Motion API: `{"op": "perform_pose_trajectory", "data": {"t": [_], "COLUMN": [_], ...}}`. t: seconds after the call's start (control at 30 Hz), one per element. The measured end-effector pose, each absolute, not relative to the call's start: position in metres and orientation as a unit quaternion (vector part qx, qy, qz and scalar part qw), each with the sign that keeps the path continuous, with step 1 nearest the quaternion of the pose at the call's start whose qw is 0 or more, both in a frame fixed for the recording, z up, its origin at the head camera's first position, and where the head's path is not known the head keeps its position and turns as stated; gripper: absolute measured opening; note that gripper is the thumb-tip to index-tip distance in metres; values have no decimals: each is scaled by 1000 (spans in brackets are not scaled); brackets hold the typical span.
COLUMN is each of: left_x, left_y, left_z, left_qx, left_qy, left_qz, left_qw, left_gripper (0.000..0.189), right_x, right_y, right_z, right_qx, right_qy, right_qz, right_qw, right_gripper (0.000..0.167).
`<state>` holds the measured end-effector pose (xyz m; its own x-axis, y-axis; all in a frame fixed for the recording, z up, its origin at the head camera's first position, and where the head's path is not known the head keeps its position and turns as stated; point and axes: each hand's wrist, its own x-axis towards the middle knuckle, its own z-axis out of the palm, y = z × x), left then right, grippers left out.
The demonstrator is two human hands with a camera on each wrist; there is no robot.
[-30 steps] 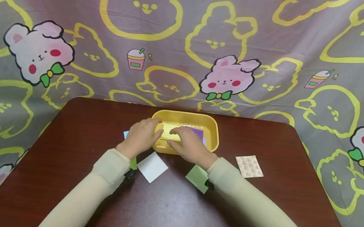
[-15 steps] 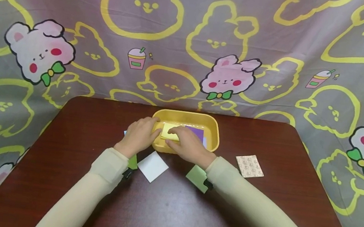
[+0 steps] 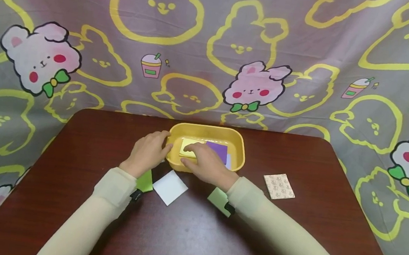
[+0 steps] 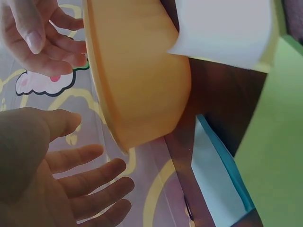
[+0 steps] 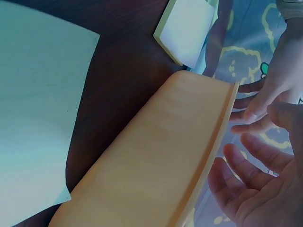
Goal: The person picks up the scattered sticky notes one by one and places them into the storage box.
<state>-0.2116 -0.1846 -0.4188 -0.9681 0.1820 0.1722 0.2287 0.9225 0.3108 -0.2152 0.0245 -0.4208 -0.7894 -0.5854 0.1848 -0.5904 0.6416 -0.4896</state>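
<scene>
A yellow plastic tray [image 3: 238, 148] near the table's back holds a yellow pad of paper notes [image 3: 187, 141], a purple pad [image 3: 217, 149] and a pale piece beside it. My right hand [image 3: 208, 163] is over the tray, its fingers loosely bent above the yellow pad, hiding part of it. Nothing shows between those fingers in the right wrist view. My left hand [image 3: 146, 152] is at the tray's left end, its fingers spread and holding nothing in the left wrist view. Under its wrist lies a green pad [image 3: 146, 181], partly covered.
A white square pad [image 3: 170, 187] lies in front of the tray. Close to my right wrist is a light green pad [image 3: 219, 200]. Farther right lies a patterned beige square [image 3: 279, 186]. The left wrist view shows a light blue pad [image 4: 215, 177]. A printed cloth [image 3: 199, 38] hangs behind.
My left hand has drawn back leftward from over the tray to its left end. The right hand has stayed nearly in place, and more of the yellow pad shows in the tray.
</scene>
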Motion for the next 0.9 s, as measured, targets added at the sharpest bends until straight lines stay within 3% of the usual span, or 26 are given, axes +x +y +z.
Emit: {"op": "perform_pose_trajectory", "data": {"t": [0.9], "left_x": [-211], "left_y": [-209], "left_z": [-433], "left_qx": [-79], "left_qy": [-982], "left_qz": [-164], "left_qw": [56], "left_gripper": [43], "right_x": [-209], "right_y": [11], "right_z": [-416], "right_qx": [343], "right_qy": [-901], "right_qz": [266], "right_qw": [3], "right_gripper": [39]}}
